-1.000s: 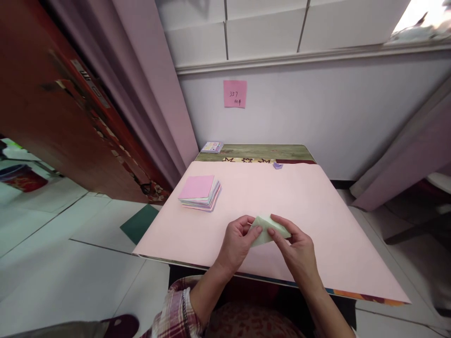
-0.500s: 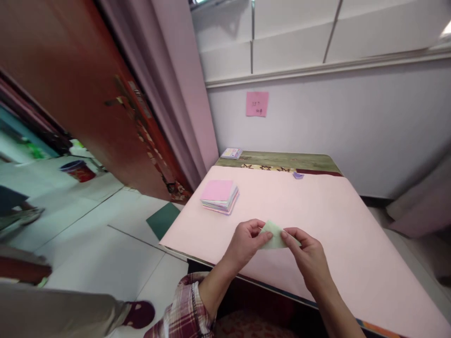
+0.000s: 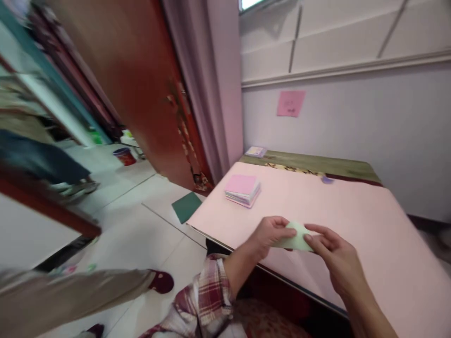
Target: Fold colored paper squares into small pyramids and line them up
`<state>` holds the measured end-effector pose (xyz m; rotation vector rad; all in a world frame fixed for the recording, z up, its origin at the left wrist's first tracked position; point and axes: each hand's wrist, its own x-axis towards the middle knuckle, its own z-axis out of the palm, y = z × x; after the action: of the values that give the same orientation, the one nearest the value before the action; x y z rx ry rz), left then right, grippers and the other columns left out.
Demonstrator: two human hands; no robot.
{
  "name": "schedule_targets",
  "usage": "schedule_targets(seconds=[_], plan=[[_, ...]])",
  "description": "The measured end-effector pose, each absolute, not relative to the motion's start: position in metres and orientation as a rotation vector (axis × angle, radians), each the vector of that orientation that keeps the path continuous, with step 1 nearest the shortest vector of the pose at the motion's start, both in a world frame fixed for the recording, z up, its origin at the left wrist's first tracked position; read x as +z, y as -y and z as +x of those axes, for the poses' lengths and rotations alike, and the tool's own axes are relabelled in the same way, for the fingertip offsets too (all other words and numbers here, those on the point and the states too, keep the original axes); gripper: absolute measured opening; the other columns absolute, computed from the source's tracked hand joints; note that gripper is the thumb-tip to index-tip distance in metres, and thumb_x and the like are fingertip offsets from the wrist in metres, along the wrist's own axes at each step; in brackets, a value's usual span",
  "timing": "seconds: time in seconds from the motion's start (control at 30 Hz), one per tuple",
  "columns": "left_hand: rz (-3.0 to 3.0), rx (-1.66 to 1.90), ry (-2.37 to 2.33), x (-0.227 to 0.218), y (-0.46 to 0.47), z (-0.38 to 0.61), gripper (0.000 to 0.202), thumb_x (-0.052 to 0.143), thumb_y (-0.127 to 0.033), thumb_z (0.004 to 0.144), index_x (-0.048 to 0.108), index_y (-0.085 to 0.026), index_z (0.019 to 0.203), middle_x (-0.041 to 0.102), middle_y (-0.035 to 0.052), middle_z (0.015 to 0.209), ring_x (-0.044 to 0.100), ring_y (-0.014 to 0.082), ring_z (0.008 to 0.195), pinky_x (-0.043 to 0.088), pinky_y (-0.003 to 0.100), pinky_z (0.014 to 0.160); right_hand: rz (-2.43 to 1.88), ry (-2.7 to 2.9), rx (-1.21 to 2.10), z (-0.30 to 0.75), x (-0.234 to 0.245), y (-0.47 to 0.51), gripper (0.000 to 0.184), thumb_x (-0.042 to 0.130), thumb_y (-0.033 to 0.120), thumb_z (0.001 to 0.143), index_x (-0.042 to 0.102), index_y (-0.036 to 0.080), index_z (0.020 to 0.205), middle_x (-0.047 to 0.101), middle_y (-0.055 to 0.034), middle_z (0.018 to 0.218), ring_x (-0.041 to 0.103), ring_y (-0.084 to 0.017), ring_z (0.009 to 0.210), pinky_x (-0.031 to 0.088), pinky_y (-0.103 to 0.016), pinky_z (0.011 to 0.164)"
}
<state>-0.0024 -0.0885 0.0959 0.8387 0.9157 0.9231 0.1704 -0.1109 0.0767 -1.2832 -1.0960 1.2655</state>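
A small light green sheet of paper (image 3: 299,238), folded, is held just above the pink-covered table near its front edge. My left hand (image 3: 273,234) grips it from the left, thumb lying across its face and fingers behind. At the paper's right edge, the thumb and forefinger of my right hand (image 3: 333,251) close on it. Beyond my left hand sits a stack of coloured square papers (image 3: 243,188), pink on top. Toward the back of the table lies a small purple paper piece (image 3: 327,180), blurred.
A small pack (image 3: 256,151) rests at the table's back left corner. A pink note (image 3: 291,103) hangs on the wall. Left of the table are a red door (image 3: 155,94), a dark green square (image 3: 186,207) on the floor, a bucket (image 3: 124,157) and other people's legs (image 3: 88,300).
The camera has turned left, so the scene sits farther right. My left thumb has slid across the paper, and my right forefinger is straighter at its upper right edge.
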Motion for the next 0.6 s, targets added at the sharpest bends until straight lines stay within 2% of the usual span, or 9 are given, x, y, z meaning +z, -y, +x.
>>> schedule_targets(seconds=[0.1,0.17,0.23,0.37,0.5,0.6], plan=[[0.88,0.756,-0.836,0.099,0.085,-0.005,0.039,0.081,-0.037,0.057,0.063,-0.013,0.081,0.064,0.002,0.071,0.058,0.0132,0.058,0.052,0.028,0.053,-1.247,1.107,1.3,0.172,0.084,0.106,0.054,0.081,0.044,0.063,0.067,0.018,0.108,0.064,0.0009,0.064,0.059,-0.015,0.062,0.047,-0.026,0.062],[0.916,0.679,-0.824,0.1,0.083,-0.004,0.034,0.081,-0.033,0.059,0.063,-0.013,0.079,0.062,0.0009,0.069,0.057,0.0112,0.057,0.049,0.024,0.052,-1.225,1.064,1.376,0.174,0.087,0.102,0.058,0.082,0.043,0.062,0.066,0.018,0.111,0.064,0.0016,0.063,0.058,-0.014,0.059,0.047,-0.026,0.059],[0.937,0.671,-0.808,0.1,0.083,-0.001,0.031,0.08,-0.031,0.06,0.063,-0.012,0.077,0.062,0.0014,0.069,0.058,0.0122,0.06,0.05,0.024,0.055,-1.171,0.912,1.387,0.174,0.088,0.1,0.059,0.08,0.047,0.064,0.064,0.017,0.113,0.063,0.0016,0.063,0.058,-0.014,0.058,0.049,-0.027,0.059],[0.842,0.859,-0.863,0.098,0.083,0.012,0.027,0.077,-0.031,0.065,0.064,-0.013,0.08,0.064,0.0032,0.076,0.059,0.0137,0.067,0.051,0.026,0.06,-1.065,0.698,1.41,0.173,0.084,0.104,0.058,0.06,0.063,0.078,0.062,0.018,0.114,0.07,-0.0083,0.088,0.066,-0.022,0.076,0.054,-0.033,0.064],[0.787,0.939,-0.879,0.096,0.079,0.022,0.027,0.077,-0.032,0.065,0.065,-0.013,0.08,0.064,0.0027,0.077,0.057,0.0117,0.065,0.049,0.025,0.061,-1.139,0.887,1.35,0.171,0.078,0.111,0.045,0.073,0.05,0.072,0.066,0.018,0.103,0.072,-0.0095,0.097,0.067,-0.024,0.086,0.054,-0.032,0.074],[0.811,0.958,-0.909,0.093,0.076,0.025,0.027,0.079,-0.033,0.063,0.063,-0.013,0.073,0.063,0.0011,0.072,0.056,0.0106,0.063,0.048,0.024,0.061,-1.156,0.972,1.283,0.168,0.075,0.111,0.038,0.073,0.047,0.073,0.066,0.018,0.097,0.072,-0.0094,0.094,0.067,-0.023,0.085,0.053,-0.031,0.073]])
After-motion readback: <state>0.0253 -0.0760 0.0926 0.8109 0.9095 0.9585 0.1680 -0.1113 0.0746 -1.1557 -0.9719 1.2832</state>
